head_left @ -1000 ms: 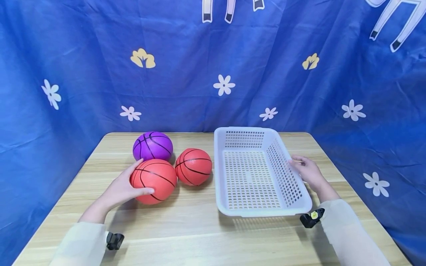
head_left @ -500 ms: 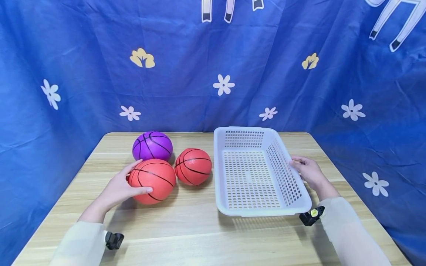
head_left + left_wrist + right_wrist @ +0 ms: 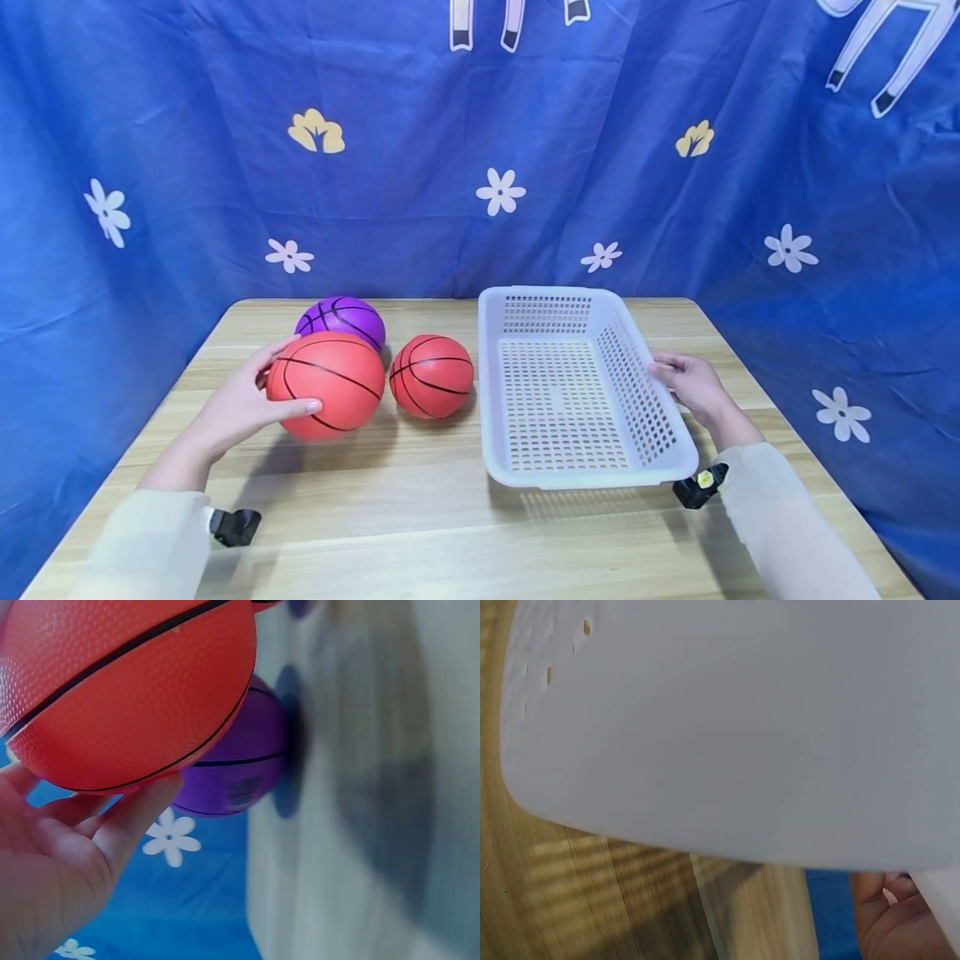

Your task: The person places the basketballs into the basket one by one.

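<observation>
A red mini basketball (image 3: 327, 386) is held in my left hand (image 3: 234, 408), thumb on its near side and fingers round the far side. In the left wrist view this ball (image 3: 142, 690) hangs above the table. Just behind it sits a purple mini basketball (image 3: 347, 319), partly hidden. A second red mini basketball (image 3: 432, 377) rests on the table to the right. My right hand (image 3: 696, 390) grips the right rim of a white perforated plastic basket (image 3: 588, 477). The basket's wall (image 3: 727, 735) covers most of the right wrist view, with part of the right hand (image 3: 904, 922) below it.
The wooden table (image 3: 420, 533) carries the balls and the basket, which holds nothing. A blue cloth (image 3: 420, 167) with printed flowers hangs behind and at both sides of the table.
My left hand has raised the red mini basketball off the table and moved it slightly left, now covering more of the purple one. The right hand and basket look still.
</observation>
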